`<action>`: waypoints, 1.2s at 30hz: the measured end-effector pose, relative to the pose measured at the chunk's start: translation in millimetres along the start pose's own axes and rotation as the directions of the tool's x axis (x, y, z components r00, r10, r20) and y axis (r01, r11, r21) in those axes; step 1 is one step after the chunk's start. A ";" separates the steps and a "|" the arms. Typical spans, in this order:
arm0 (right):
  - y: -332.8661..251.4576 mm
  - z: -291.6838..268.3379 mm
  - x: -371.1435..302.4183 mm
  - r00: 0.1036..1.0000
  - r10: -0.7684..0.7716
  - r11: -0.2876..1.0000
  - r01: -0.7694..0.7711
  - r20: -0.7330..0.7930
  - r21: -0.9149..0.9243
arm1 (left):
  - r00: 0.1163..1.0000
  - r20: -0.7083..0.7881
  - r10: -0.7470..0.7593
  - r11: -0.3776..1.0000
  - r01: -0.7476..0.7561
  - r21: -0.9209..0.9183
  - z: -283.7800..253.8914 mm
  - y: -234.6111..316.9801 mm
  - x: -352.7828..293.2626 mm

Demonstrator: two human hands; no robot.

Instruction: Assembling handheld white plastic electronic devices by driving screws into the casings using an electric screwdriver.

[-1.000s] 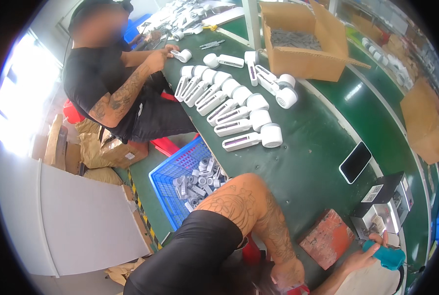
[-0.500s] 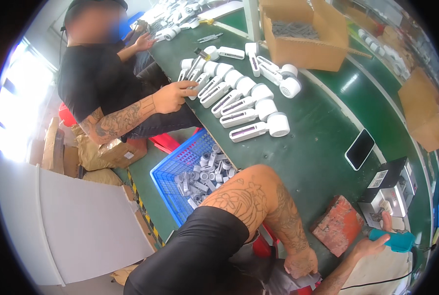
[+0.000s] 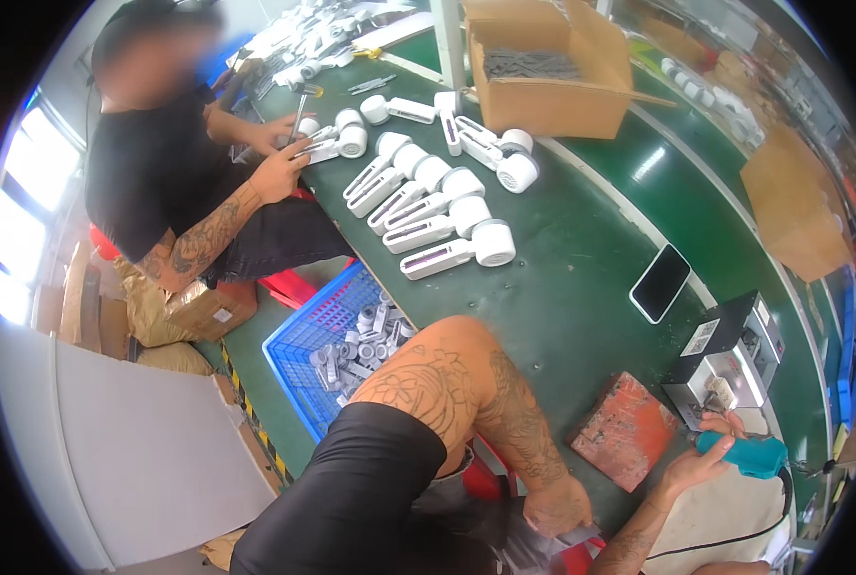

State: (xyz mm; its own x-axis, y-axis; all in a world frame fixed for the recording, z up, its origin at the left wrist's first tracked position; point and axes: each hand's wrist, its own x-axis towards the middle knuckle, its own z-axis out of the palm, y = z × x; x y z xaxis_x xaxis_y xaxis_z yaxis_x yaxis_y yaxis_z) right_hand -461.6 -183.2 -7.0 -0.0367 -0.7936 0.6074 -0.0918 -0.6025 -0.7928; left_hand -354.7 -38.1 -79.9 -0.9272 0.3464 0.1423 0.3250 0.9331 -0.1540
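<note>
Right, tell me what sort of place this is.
Most likely a factory assembly workshop: matching white handheld shower heads lie side by side on a green workbench, a blue plastic crate holds many loose parts, and the right hand grips a teal corded tool.

Head cam ×1, L of fisheye pr., fr. wearer's head; faces down/fwd over green tabletop (image 3: 571,287); wearer's L sleeve (image 3: 351,479) v. near, co-worker (image 3: 150,172) farther, upper L.
</note>
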 end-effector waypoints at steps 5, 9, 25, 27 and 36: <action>-2.8 -3.2 0.9 0.999 0.046 0.999 -0.046 -0.002 -0.025 | 0.999 -0.004 -0.040 0.999 0.040 -0.024 -5.9 -1.0 0.2; 1.7 -4.9 0.4 0.998 0.025 0.999 -0.027 0.057 0.037 | 0.998 0.037 -0.050 0.999 0.051 -0.016 -6.0 2.7 -2.1; -3.3 -0.4 2.8 0.997 0.054 0.998 -0.055 0.052 0.012 | 0.993 0.105 -0.054 0.998 0.051 0.023 -17.4 3.9 -6.1; -2.4 1.2 2.6 0.997 0.062 0.998 -0.062 0.056 0.013 | 0.986 0.160 -0.037 0.999 0.036 0.009 -25.8 2.1 -7.5; 0.4 0.9 -1.0 0.997 0.051 0.999 -0.051 0.061 -0.012 | 0.979 0.173 -0.106 0.994 0.110 -0.018 24.6 8.2 6.7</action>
State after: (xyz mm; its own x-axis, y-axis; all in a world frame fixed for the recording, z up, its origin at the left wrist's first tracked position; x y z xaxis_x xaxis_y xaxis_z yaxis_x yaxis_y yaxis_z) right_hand -460.7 -182.7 -8.0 0.0198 -0.8271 0.5616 -0.1020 -0.5605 -0.8219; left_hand -362.8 -30.5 -104.2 -0.9745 0.2240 -0.0139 0.2241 0.9673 -0.1192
